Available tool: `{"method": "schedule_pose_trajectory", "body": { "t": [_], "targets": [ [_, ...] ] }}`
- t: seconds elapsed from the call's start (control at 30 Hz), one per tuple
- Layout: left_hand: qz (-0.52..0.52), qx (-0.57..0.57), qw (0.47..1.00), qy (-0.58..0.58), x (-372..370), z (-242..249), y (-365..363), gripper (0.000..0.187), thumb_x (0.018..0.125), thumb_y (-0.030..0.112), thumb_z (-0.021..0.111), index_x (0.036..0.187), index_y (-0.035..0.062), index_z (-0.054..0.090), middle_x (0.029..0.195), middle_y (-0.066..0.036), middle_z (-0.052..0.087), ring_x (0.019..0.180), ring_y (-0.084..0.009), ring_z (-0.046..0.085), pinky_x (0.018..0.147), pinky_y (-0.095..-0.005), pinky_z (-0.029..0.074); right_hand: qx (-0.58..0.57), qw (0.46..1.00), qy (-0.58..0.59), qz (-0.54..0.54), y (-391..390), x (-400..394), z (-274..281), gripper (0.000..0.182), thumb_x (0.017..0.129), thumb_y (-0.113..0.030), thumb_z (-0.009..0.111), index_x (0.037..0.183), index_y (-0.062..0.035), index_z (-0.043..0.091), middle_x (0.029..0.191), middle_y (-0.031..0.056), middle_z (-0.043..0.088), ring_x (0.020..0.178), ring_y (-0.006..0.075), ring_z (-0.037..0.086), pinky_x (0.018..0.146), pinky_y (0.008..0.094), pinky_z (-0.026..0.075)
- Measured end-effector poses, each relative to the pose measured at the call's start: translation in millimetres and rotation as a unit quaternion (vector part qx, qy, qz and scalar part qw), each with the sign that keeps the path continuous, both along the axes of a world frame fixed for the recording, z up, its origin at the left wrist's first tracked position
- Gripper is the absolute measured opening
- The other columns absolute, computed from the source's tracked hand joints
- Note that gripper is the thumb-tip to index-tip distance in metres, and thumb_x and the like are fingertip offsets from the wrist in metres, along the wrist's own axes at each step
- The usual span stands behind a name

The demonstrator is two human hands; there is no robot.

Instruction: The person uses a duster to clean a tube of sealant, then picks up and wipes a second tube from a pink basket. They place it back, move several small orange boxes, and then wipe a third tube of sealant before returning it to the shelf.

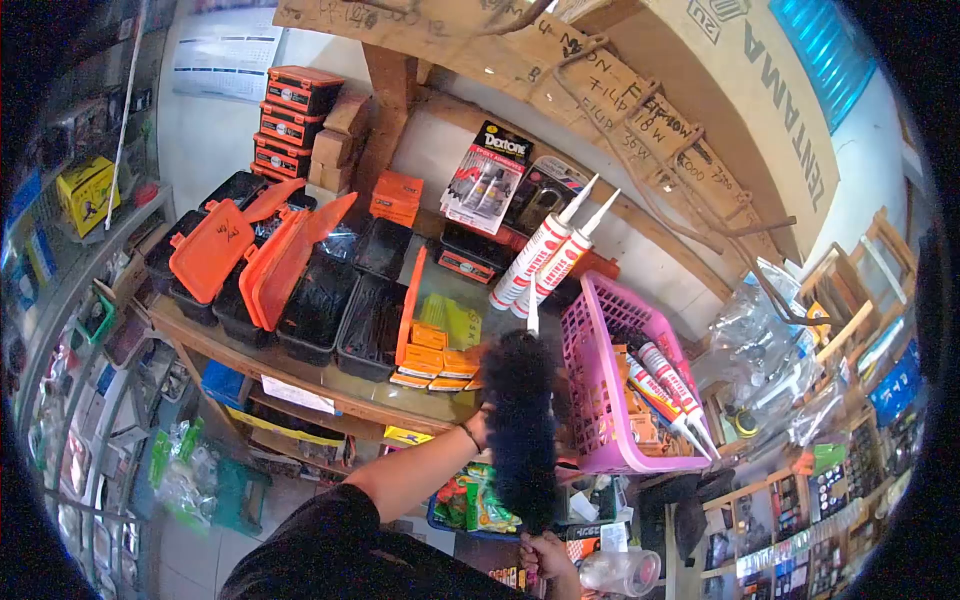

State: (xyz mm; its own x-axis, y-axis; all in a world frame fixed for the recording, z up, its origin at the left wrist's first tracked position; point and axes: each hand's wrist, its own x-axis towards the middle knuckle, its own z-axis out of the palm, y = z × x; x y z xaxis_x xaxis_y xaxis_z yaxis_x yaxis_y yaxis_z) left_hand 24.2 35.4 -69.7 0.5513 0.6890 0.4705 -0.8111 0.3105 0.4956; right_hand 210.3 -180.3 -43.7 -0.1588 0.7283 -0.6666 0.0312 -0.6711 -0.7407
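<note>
A dark fluffy duster (520, 430) stands upright in front of the shelf, its handle end in my right hand (545, 555), whose fingers are closed round it. My left hand (481, 424) reaches up behind the duster, which hides its fingers; whether it holds anything cannot be seen. Small orange boxes (432, 352) are stacked just left of that hand. Above the duster a white nozzle (533, 312) pokes up, its tube hidden behind the fluff. Two sealant tubes (545, 260) stand slanted behind it.
A pink basket (600, 400) with sealant tubes stands right of the duster. Black bins with orange lids (290, 265) line the wooden shelf (385, 405) to the left. A Dextone adhesive pack (485, 180) leans at the back. Bent metal rods (640, 150) hang above.
</note>
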Motion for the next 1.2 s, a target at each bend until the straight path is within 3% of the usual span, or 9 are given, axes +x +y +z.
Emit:
{"method": "schedule_pose_trajectory", "body": {
  "t": [0.27, 0.43, 0.57, 0.7, 0.77, 0.8, 0.9, 1.07, 1.2],
  "targets": [
    [-0.108, -0.31, 0.94, -0.092, -33, 70, -42, 0.041, 0.084, 0.044, 0.038, 0.104, 0.0108, 0.052, 0.094, -0.005, 0.058, 0.085, -0.0178, 0.055, 0.082, -0.033, 0.042, 0.051, 0.993, -0.012, -0.108, -10, -26, 27, 0.025, 0.078, -0.018, 0.052, 0.058, -0.013, 0.038, 0.045, -0.0048, 0.031, 0.035, 0.0056, 0.027, 0.031, 0.0188, 0.019],
    [0.065, -0.257, 0.963, -0.05, -21, 72, -30, 0.039, 0.084, 0.041, 0.04, 0.1, 0.0072, 0.053, 0.09, -0.007, 0.058, 0.082, -0.0157, 0.054, 0.077, -0.0309, 0.043, 0.049, 0.987, -0.006, -0.155, -10, -33, 43, 0.026, 0.078, -0.021, 0.052, 0.057, -0.0131, 0.039, 0.044, -0.0061, 0.031, 0.033, 0.0056, 0.026, 0.031, 0.019, 0.019],
    [-0.196, -0.167, 0.957, -0.136, -15, 46, -15, 0.045, 0.085, 0.046, 0.035, 0.105, 0.0082, 0.05, 0.099, -0.006, 0.056, 0.088, -0.0179, 0.053, 0.083, -0.034, 0.041, 0.022, 0.997, -0.066, -0.029, -5, -9, 16, 0.031, 0.079, -0.029, 0.051, 0.055, -0.0146, 0.038, 0.042, -0.0054, 0.03, 0.032, 0.0068, 0.026, 0.029, 0.0212, 0.019],
    [0.014, -0.222, 0.972, -0.071, -21, 72, -34, 0.047, 0.085, 0.044, 0.036, 0.109, 0.0057, 0.049, 0.106, -0.008, 0.054, 0.094, -0.0199, 0.052, 0.087, -0.0367, 0.039, -0.003, 0.997, 0.032, -0.069, -12, -25, 26, 0.032, 0.08, -0.03, 0.05, 0.055, -0.0151, 0.037, 0.043, -0.0041, 0.03, 0.032, 0.008, 0.026, 0.029, 0.0222, 0.02],
    [-0.004, -0.208, 0.978, -0.018, -11, 41, -16, 0.05, 0.084, 0.048, 0.035, 0.111, 0.0072, 0.047, 0.106, -0.007, 0.054, 0.093, -0.0199, 0.053, 0.086, -0.0364, 0.04, 0.032, 0.996, -0.006, -0.081, -5, -20, 3, 0.033, 0.08, -0.032, 0.05, 0.055, -0.0152, 0.036, 0.043, -0.0041, 0.03, 0.032, 0.0083, 0.025, 0.029, 0.0227, 0.02],
    [-0.227, -0.197, 0.931, -0.209, -6, 20, -4, 0.049, 0.084, 0.047, 0.036, 0.11, 0.0077, 0.048, 0.105, -0.007, 0.054, 0.092, -0.0196, 0.053, 0.085, -0.0352, 0.04, 0.067, 0.994, -0.026, -0.084, -6, -20, 1, 0.033, 0.079, -0.032, 0.05, 0.054, -0.0155, 0.036, 0.043, -0.0039, 0.03, 0.032, 0.0084, 0.025, 0.029, 0.023, 0.02],
    [0.061, -0.243, 0.967, -0.057, -19, 70, -30, 0.047, 0.083, 0.045, 0.04, 0.108, 0.0068, 0.05, 0.104, -0.008, 0.055, 0.091, -0.0202, 0.053, 0.085, -0.0349, 0.04, 0.009, 0.986, 0.044, -0.161, -9, -24, 18, 0.033, 0.079, -0.031, 0.05, 0.054, -0.0156, 0.036, 0.043, -0.0039, 0.03, 0.032, 0.0084, 0.025, 0.03, 0.0228, 0.019],
    [-0.125, -0.238, 0.958, -0.098, -22, 44, -25, 0.047, 0.085, 0.045, 0.036, 0.111, 0.0088, 0.048, 0.103, -0.006, 0.055, 0.094, -0.0197, 0.053, 0.087, -0.0359, 0.038, 0.051, 0.998, 0.03, -0.033, -7, -8, 7, 0.034, 0.08, -0.031, 0.049, 0.053, -0.0153, 0.035, 0.042, -0.0039, 0.029, 0.032, 0.0083, 0.025, 0.029, 0.0225, 0.019],
    [0.058, -0.249, 0.966, -0.043, -19, 69, -30, 0.044, 0.085, 0.04, 0.037, 0.107, 0.0038, 0.049, 0.103, -0.011, 0.055, 0.093, -0.0205, 0.053, 0.086, -0.0357, 0.039, 0.001, 0.996, 0.068, -0.053, -1, -10, 15, 0.034, 0.081, -0.029, 0.049, 0.053, -0.014, 0.035, 0.042, -0.0034, 0.028, 0.033, 0.0085, 0.025, 0.03, 0.0218, 0.02]
  ]
}}
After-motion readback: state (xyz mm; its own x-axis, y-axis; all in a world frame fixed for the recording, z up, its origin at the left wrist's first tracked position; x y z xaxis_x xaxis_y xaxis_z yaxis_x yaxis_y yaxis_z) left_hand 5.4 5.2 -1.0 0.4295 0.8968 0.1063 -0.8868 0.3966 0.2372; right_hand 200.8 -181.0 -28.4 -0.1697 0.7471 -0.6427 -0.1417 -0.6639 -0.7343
